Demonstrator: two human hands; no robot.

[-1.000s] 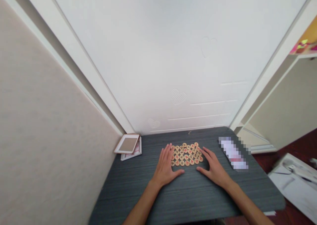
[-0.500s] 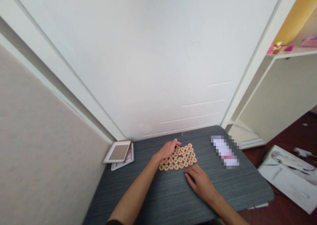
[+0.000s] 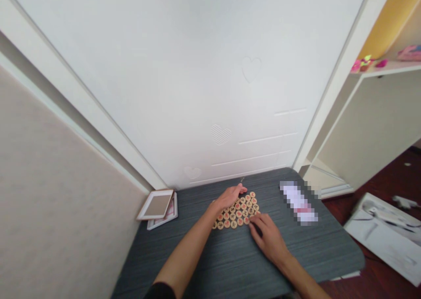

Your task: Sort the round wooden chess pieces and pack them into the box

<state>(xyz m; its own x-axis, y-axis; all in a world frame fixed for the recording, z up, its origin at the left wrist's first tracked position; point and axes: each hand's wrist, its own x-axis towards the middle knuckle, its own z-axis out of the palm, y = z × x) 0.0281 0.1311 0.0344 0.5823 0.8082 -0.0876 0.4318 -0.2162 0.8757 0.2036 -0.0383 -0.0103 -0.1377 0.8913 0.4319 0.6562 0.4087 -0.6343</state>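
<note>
Round wooden pieces (image 3: 233, 216) with red or dark characters lie in close rows on the dark table (image 3: 210, 264). My left hand (image 3: 230, 197) rests along the back left edge of the rows, its fingers extended and covering some pieces. At the front right corner, my right hand (image 3: 267, 233) touches the pieces with bent fingertips. Its thumb is apart from the fingers, and no piece shows lifted in it.
Two stacked frames (image 3: 158, 204) sit at the table's back left. A blurred pale item (image 3: 299, 202) lies on the right. Behind is a white panel (image 3: 184, 93); a white box (image 3: 384, 233) is on the floor at right.
My left hand has moved a little right and along the back of the rows. My right hand has shifted slightly right and forward onto the corner pieces.
</note>
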